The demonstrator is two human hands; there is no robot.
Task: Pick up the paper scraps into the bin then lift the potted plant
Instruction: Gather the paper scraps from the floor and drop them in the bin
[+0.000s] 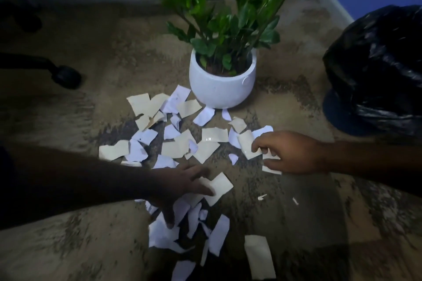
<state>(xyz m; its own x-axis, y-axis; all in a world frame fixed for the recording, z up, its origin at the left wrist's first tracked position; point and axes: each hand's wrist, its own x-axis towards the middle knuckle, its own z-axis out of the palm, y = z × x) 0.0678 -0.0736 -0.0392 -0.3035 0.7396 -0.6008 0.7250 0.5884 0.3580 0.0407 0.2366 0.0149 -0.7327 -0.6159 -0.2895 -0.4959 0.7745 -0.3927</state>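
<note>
Lying scattered across the worn tan carpet, the torn paper scraps (182, 148), some white and some cream, spread from the foot of the potted plant (222, 80) toward the viewer. None appear to be in the bin yet, so the gathering looks barely begun. The person's right hand (290, 153) reaches in from the right, its grip pinched on a cream scrap (249, 146) at the edge of the pile, likely starting there because the bin is nearest that side. The left hand (180, 187) lies spread and flat on the scraps in the middle, its grip released, perhaps pinning or raking them together. Upright in a round white pot, the leafy green plant stands just behind the scraps, a few touching its base. Lined with a black plastic bag, the bin (376, 70) stands to the right, near the plant. A chair's caster (66, 76) shows at left. No writing is legible anywhere.
</note>
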